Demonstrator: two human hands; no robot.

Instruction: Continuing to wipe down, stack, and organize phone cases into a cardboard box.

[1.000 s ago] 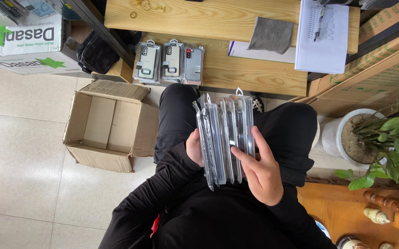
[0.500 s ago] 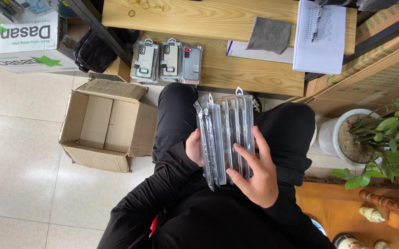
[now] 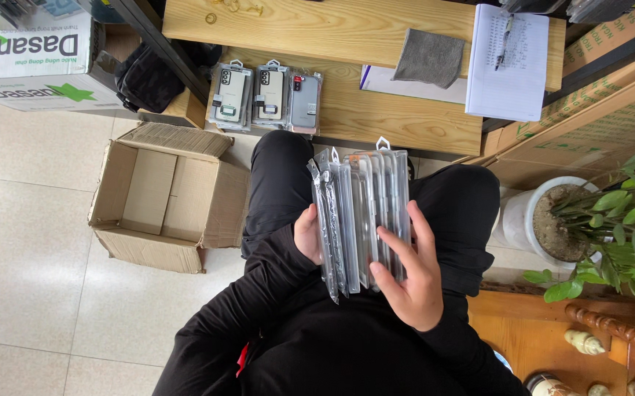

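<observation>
Over your lap, seated at the wooden bench, findings run from largest item to smallest.

Tabletop (image 3: 405, 110): low and bare at its front edge. Your knees sit just beside it, so a knee lifting could jolt the goods standing near that edge.

Cardboard box (image 3: 163, 198): open on the floor at your left, flaps out, well apart from your hands. Anything that slips from the lap would more likely land on the tiles than inside it.

Potted plant (image 3: 596, 220): near your right knee. A wide elbow swing on that side could brush the leaves or the white pot.

Stack of clear packaged cases (image 3: 361, 220): held upright above your thighs, fanned unevenly, hang tabs at the top. The smooth sleeves could slide against each other; the outermost pieces on the left look the likeliest to shear out and drop.

Right hand (image 3: 413, 275): grip clenched on the stack from the lower right, fingers (image 3: 394, 246) spread over the front face. Only the lower part is covered, so the top can splay.

Left hand (image 3: 307, 235): grip grasping the stack's left edge, mostly hidden behind it. How firmly you hold there cannot be told.

Three packaged cases on the tabletop (image 3: 266, 97): side by side near the front edge, the left one closest to falling off.
</observation>
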